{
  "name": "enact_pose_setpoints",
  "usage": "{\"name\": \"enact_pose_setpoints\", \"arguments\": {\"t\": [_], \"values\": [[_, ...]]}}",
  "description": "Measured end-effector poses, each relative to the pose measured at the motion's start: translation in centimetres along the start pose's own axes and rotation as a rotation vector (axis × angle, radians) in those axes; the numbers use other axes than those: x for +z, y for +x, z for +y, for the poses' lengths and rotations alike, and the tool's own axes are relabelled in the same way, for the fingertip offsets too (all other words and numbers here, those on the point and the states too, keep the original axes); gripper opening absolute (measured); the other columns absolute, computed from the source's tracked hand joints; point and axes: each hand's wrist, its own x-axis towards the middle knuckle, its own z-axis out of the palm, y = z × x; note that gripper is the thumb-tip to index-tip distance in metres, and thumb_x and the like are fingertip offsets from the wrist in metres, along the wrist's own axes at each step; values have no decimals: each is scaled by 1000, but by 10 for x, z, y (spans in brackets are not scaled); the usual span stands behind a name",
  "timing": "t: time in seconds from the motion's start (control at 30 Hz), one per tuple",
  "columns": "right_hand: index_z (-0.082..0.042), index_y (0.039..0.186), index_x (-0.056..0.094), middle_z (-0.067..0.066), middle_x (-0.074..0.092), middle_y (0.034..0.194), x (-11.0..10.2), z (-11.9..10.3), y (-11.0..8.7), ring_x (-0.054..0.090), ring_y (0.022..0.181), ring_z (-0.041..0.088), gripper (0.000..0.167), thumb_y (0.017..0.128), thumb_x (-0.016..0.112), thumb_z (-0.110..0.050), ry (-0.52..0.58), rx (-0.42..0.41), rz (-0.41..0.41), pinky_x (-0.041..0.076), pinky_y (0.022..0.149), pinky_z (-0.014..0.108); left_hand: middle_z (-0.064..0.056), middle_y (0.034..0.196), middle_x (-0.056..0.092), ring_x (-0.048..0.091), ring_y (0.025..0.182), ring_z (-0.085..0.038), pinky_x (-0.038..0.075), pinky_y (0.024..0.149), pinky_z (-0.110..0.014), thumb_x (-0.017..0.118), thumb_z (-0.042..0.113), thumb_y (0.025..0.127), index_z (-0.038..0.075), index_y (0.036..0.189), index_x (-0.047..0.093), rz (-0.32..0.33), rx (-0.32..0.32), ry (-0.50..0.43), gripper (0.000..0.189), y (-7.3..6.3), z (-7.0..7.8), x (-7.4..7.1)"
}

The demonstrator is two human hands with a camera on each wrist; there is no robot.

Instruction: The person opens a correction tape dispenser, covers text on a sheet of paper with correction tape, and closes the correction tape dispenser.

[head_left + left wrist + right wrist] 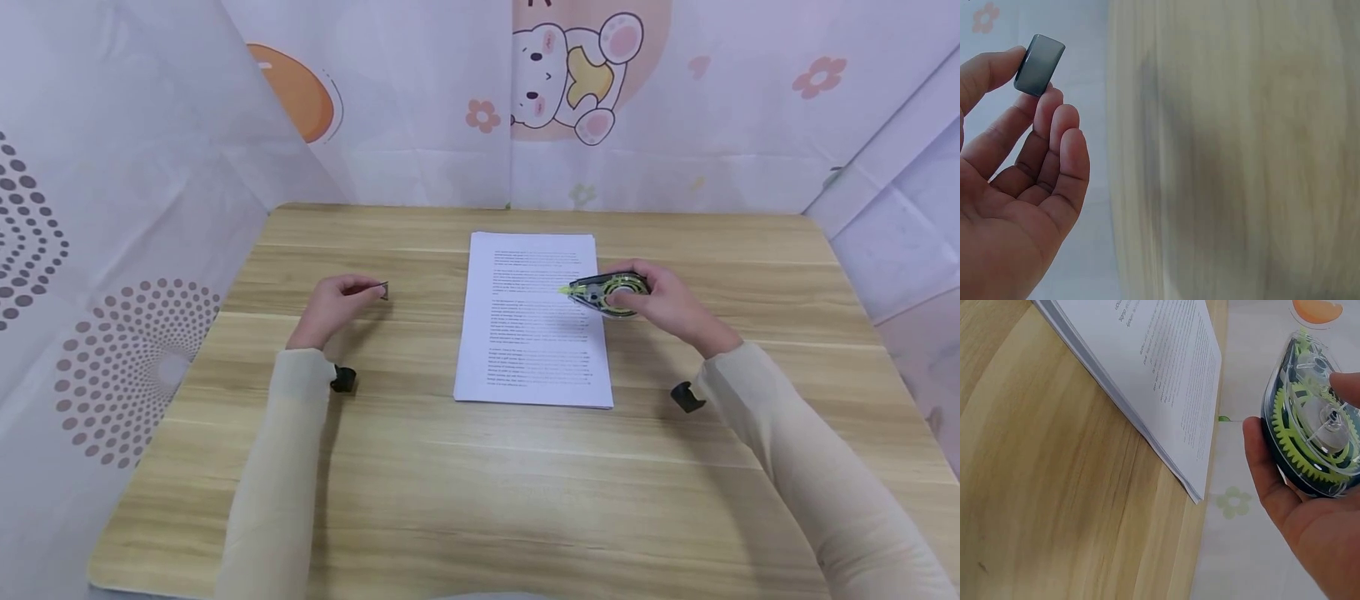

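Note:
In the head view my right hand (667, 302) grips a correction tape dispenser (609, 294) above the right side of a stack of printed paper (536, 375). Its yellow-green tip points left over the text. Through the clear case, green gear wheels show in the right wrist view, where thumb and fingers clasp the dispenser (1313, 425). My left hand (337, 307) is held above the table, left of the paper. Between its thumb and index finger it pinches a small dark translucent cap (1040, 64), and the other fingers are bent behind.
The wooden table (420, 483) carries the paper stack near its middle. A light curtain (420, 100) with cartoon prints hangs behind the far edge and down the left side. Black camera mounts (343, 380) sit at both wrists.

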Motion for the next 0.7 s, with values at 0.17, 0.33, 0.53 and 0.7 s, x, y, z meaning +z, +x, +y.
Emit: {"name": "enact_pose_setpoints", "arguments": {"t": [0.17,0.33,0.53,0.7], "values": [[-10,128,52,17,57,120,0,0,0,54,93,18,41,89,60,-20,-6,15,0,49,75,30,-6,125,58,51,115,-21,41,95,-39,59,53,85,16,122,59,-5,-21,23,52,1,-6,-6],[-11,125,53,14,58,117,0,1,1,54,94,20,37,89,59,-18,-11,20,1,48,76,29,-9,127,57,50,116,-23,39,97,-42,58,52,86,13,124,58,-3,-32,47,54,1,-13,-13],[-10,126,54,16,58,118,0,-1,0,54,92,18,39,89,60,-20,-20,8,3,47,73,28,-12,129,56,49,117,-25,39,97,-44,57,54,86,11,126,57,-15,-50,74,59,1,-22,-18],[-10,125,54,15,58,118,0,-2,0,54,92,18,38,89,60,-19,-20,4,7,47,73,26,-11,130,55,49,118,-25,39,99,-45,56,57,85,11,126,57,-18,-69,81,62,2,-28,-21]]}}
